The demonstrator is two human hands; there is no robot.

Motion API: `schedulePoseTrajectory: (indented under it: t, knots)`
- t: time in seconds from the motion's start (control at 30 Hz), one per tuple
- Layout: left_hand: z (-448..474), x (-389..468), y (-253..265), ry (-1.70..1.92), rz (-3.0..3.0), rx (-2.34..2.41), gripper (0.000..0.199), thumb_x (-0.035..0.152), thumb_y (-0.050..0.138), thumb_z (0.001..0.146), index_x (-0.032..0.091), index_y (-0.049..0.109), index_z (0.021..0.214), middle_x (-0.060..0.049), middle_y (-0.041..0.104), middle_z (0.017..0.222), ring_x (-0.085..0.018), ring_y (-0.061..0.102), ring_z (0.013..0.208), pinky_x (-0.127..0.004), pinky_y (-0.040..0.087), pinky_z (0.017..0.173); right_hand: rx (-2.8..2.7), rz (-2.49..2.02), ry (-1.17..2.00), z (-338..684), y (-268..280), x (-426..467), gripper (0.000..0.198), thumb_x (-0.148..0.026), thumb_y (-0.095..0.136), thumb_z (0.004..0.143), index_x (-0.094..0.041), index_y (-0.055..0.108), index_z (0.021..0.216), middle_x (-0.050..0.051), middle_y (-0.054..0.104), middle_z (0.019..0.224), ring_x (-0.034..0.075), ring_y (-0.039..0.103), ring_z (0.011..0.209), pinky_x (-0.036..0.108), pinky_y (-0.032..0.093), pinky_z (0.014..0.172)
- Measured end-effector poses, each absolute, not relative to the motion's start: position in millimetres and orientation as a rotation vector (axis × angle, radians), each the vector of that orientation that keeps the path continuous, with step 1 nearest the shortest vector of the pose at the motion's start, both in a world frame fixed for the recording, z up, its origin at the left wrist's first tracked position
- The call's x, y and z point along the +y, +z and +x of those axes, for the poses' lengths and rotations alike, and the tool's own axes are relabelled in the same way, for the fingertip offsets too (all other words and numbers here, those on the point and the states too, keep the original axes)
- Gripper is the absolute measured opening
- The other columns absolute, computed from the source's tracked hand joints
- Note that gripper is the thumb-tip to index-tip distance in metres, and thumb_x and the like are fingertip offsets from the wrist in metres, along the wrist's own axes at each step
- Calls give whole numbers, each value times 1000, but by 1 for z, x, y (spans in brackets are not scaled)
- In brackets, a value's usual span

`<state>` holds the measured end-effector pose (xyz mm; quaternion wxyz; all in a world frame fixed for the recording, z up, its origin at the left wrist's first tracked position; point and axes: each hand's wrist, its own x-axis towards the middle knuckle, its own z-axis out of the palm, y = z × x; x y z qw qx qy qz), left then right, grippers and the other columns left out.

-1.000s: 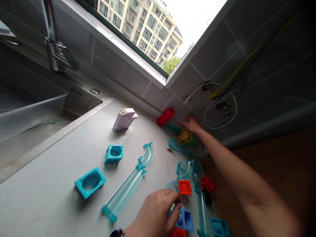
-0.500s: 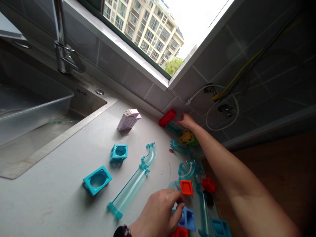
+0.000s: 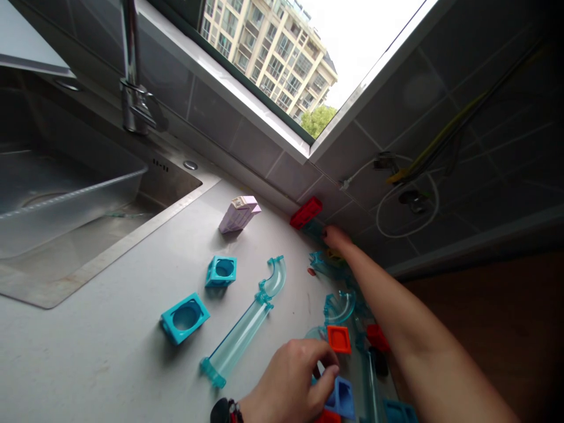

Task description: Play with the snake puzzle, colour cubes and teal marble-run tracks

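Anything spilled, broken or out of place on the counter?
No spill or breakage shows. One oddity: a small reddish-brown bit lies loose on the counter beside a teal track piece, differing in colour and too small to identify.

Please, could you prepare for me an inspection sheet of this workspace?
Surface: pale countertop, faint marks.
Job's things: straight teal track with curved piece at its end; orange block; blue block.
Clutter: small pale purple box, standing.
Left hand: curled beside the orange block; grip unclear.
Right hand: at a translucent teal piece by the red block; grip unclear.
Cables: white cable, looped against tiled wall.
Surroundings: sink, faucet, window frame.
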<state>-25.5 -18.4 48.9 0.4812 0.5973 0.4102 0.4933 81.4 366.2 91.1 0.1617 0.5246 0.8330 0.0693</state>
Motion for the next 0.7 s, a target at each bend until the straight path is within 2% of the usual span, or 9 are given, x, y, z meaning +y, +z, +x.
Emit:
schedulePoseTrajectory:
  t: [0.13, 0.23, 0.33, 0.43, 0.6, 0.7]
  knots:
    - [-27, -19, 51, 1202, 1411, 1015, 13, 22, 61, 94, 23, 74, 94, -1, 78, 95, -17, 70, 83, -23, 51, 75, 2404, 1387, 191, 86, 102, 348, 30, -36, 65, 101, -19, 65, 126, 9, 67, 127, 23, 69, 106, 43, 60, 91]
    - [-26, -19, 51, 1203, 1417, 1013, 13, 22, 61, 93, 23, 74, 94, -1, 78, 94, -16, 69, 83, -24, 50, 77, 2485, 1262, 184, 80, 106, 329, 25, -36, 66, 100, -17, 68, 116, 8, 70, 119, 21, 69, 102, 42, 59, 90]
    - [-25, -19, 50, 1217, 1403, 1011, 13, 21, 61, 93, 23, 74, 94, 0, 78, 93, -16, 68, 82, -24, 49, 78, 2601, 1156, 196, 64, 105, 307, 14, -32, 67, 99, -19, 73, 102, 7, 73, 109, 21, 69, 99, 34, 54, 88]
    - [-26, -20, 52, 1202, 1352, 983, 14, 23, 61, 94, 23, 75, 93, 1, 77, 90, -15, 68, 79, -23, 48, 72, 2699, 1073, 194, 39, 102, 289, 12, -31, 67, 97, -23, 75, 95, 7, 75, 104, 21, 70, 96, 27, 48, 79]
    - [-29, -20, 55, 1196, 1265, 962, 16, 27, 60, 95, 23, 75, 93, 1, 77, 90, -14, 67, 77, -21, 47, 67, 2763, 1057, 147, 1, 110, 289, 25, -49, 66, 97, -26, 76, 101, 5, 77, 103, 22, 70, 95, 26, 47, 78]
    - [-30, -20, 55, 1201, 1262, 970, 16, 27, 60, 95, 22, 75, 93, 1, 77, 89, -14, 67, 75, -22, 47, 67, 2717, 1239, 197, 9, 122, 306, 36, -53, 63, 99, -20, 76, 96, 10, 76, 101, 24, 71, 94, 29, 52, 82]
